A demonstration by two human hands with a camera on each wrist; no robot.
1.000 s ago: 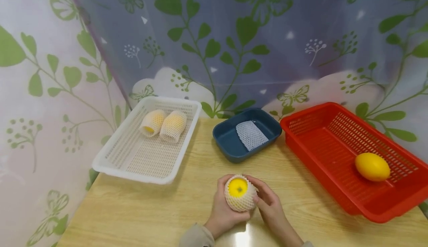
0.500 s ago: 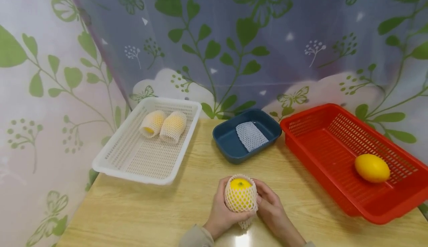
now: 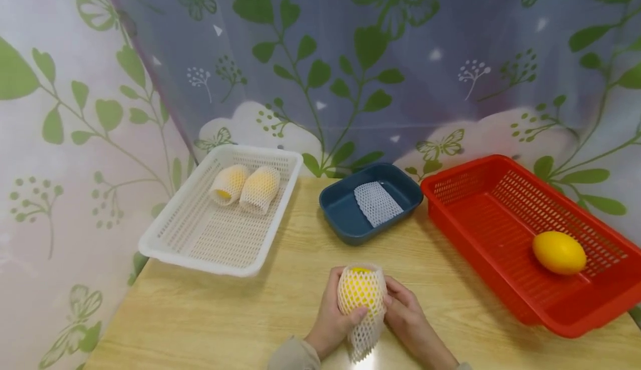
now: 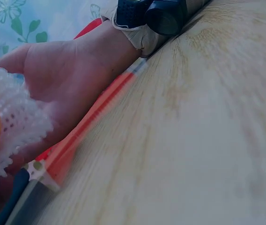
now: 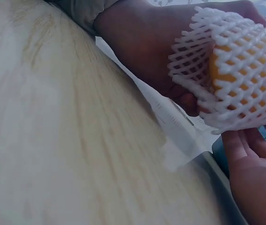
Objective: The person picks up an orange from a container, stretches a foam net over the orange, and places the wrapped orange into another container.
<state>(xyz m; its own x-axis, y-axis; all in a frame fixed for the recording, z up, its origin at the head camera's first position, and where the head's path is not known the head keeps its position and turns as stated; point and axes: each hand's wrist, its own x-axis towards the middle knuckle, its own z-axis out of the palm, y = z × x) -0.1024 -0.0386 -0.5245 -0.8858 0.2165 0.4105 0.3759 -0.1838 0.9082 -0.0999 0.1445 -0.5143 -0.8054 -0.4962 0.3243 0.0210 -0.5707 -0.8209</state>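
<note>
A yellow oval fruit [image 3: 361, 293] in a white foam net sleeve [image 3: 367, 335] is at the table's front. My left hand [image 3: 334, 315] grips it from the left, thumb across the net. On the right side, my right hand [image 3: 408, 311] holds the net with bent fingers; some fingertips are hidden. The fruit's top shows just inside the net's upper opening, and the net's lower end hangs loose below. The left wrist view shows my right palm [image 4: 62, 77] beside the net. In the right wrist view, the netted fruit [image 5: 250, 70] sits between both hands.
A white basket [image 3: 200, 247] at the left holds two netted yellow fruits [image 3: 260, 189]. Behind my hands, a dark blue tray [image 3: 340, 222] holds a flat foam net [image 3: 378, 203]. A red basket [image 3: 481, 247] at the right contains a bare yellow fruit [image 3: 559, 253].
The fruit has tilted so its top faces away more, and the net's loose lower end has come into view. My left thumb has shifted up onto the net. The baskets stay put.
</note>
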